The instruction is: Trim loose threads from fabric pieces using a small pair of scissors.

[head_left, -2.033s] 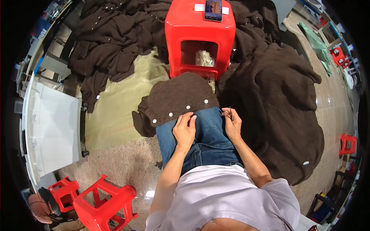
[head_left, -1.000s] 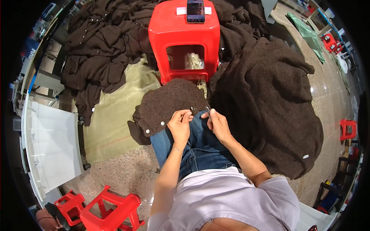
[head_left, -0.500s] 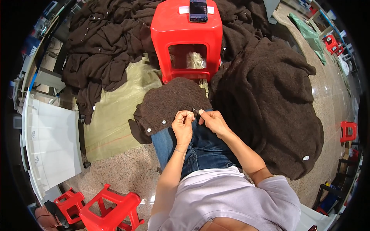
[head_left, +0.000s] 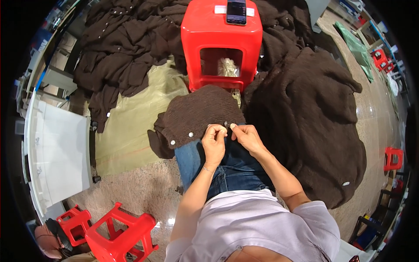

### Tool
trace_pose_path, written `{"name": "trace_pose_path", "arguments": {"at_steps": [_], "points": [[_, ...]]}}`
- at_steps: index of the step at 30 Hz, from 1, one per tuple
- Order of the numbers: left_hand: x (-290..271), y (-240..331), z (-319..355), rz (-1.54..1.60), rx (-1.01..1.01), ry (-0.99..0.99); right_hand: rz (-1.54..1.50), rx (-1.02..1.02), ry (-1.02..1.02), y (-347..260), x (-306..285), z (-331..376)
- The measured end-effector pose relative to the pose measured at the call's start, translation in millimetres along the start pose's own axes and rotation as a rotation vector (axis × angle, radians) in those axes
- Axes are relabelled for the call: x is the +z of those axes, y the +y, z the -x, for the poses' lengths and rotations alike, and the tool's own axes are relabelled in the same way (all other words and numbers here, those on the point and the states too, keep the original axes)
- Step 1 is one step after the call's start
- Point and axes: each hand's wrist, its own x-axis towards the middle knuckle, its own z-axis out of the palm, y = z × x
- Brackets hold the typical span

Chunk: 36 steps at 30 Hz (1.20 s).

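Heap to the right: a large mound of dark brown knitwear [head_left: 305, 126] is seen well beyond the right hand, on that hand's outer side, apart from the fingers.
Pile to the far left: more dark brown garments [head_left: 126, 56] are spread on a pale green sheet [head_left: 131, 126], well away from the left fingers and further out from the body.
Red stool ahead: a red plastic stool [head_left: 220, 39] stands straight beyond the fingertips, with a phone [head_left: 236, 12] laid on its top; the far edge of the worked garment nearly reaches its foot.
Worked garment: a brown knitted cardigan [head_left: 200, 113] is draped over the lap, on the blue jeans [head_left: 231, 166]. It lies just ahead of both hands, and its buttoned edge runs crosswise, from low on the left up to the fingertips.
Left hand: the left hand [head_left: 214, 142] is held at the near edge of the cardigan, its fingers pinched shut on the knit.
Right hand: the right hand [head_left: 246, 136] is set just beside the left, its fingertips closed on the same edge; both hands are about equally near.
Buttons: two pale buttons [head_left: 190, 134] lie along the edge to the left of the left fingers; a third button [head_left: 225, 124] sits right at the fingertips, between the two hands.
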Motion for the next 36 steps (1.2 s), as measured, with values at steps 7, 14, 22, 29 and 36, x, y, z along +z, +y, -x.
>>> {"name": "trace_pose_path", "arguments": {"at_steps": [7, 14, 22, 29, 36], "points": [[2.7, 5.9, 6.9, -0.184, 0.113, -0.032, -0.057, 0.016, -0.036, -1.2, -4.9, 3.6], [1.2, 5.9, 8.7, -0.206, 0.109, -0.023, -0.11, -0.025, -0.046, -3.7, -0.1, 3.8], [0.8, 4.8, 9.8, -0.19, 0.076, -0.023, -0.077, -0.035, -0.032, 2.3, 0.1, 1.5], [-0.9, -0.2, 10.8, -0.149, 0.057, -0.018, -0.061, -0.022, -0.039, -5.2, -1.3, 5.5], [-1.3, -2.5, 10.7, -0.135, 0.045, -0.017, -0.042, -0.02, -0.026, -4.6, -0.5, 4.8]]}}
